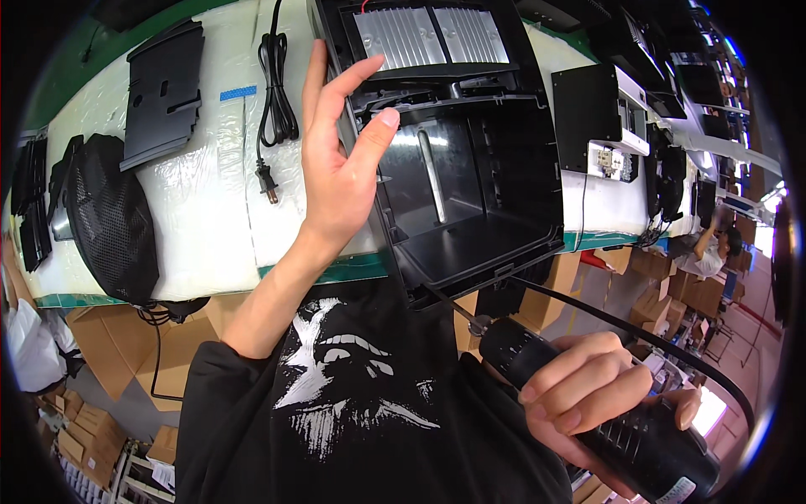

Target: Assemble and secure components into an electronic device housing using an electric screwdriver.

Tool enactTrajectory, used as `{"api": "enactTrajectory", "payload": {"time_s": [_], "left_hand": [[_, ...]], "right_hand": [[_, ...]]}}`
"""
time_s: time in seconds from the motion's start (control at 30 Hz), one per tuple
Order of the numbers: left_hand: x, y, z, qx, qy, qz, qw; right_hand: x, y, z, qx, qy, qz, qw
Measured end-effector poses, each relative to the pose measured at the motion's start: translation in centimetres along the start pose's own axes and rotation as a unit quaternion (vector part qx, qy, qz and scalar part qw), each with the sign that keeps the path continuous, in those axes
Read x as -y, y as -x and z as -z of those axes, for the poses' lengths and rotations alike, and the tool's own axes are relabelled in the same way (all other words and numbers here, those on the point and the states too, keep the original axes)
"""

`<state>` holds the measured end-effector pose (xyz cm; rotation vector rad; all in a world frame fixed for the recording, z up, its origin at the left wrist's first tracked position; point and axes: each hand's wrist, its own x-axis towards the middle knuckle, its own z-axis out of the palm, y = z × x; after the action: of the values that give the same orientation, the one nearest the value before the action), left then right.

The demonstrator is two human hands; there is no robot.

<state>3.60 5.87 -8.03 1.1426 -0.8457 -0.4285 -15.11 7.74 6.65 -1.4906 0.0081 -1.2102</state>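
A black plastic housing (pixel 520 185) lies on the bench before me, its hollow inside facing up. Two ribbed silver metal plates (pixel 432 38) sit in its far end. My left hand (pixel 340 164) grips the left wall, thumb and forefinger over the inner side and the other fingers along the outside. In my right hand (pixel 588 391) is a black electric screwdriver (pixel 520 353), fingers wrapped around its body. Its long shaft points up and left to the housing's near edge, by the near left corner. Whether the tip sits in a screw is hidden.
Left of the housing lie a coiled black power cord (pixel 275 92), a flat black panel (pixel 164 97) and a black mesh bag (pixel 109 218). To the right stands a black-and-white metal unit (pixel 600 122). Cardboard boxes (pixel 126 349) are below the bench; another person (pixel 709 252) is far right.
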Motion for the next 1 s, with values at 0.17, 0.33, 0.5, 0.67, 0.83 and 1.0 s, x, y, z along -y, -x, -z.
{"api": "enactTrajectory", "payload": {"time_s": [0.17,0.33,0.5,0.67,0.83,1.0], "left_hand": [[-0.3,0.0,-0.2,0.006,-0.024,-0.007,1.0],[-0.8,0.1,-1.2,-0.029,0.036,0.0,0.999],[-1.5,0.3,-2.0,-0.104,0.097,0.042,0.989],[-1.7,0.5,-2.0,-0.115,0.081,0.063,0.988],[-1.5,0.4,-2.1,-0.119,0.081,0.063,0.987],[-1.5,0.2,-2.3,-0.12,0.057,0.054,0.99]], "right_hand": [[-0.7,-0.7,-1.1,-0.012,0.017,0.001,1.0],[-1.0,-1.5,-1.6,-0.023,0.039,0.003,0.999],[-1.4,-1.9,1.9,0.239,-0.035,-0.032,0.97],[-1.9,0.0,0.9,0.203,-0.045,-0.021,0.978],[-2.2,-0.6,0.5,0.145,-0.063,-0.025,0.987],[-2.0,-1.4,0.7,0.218,-0.096,-0.026,0.971]]}}
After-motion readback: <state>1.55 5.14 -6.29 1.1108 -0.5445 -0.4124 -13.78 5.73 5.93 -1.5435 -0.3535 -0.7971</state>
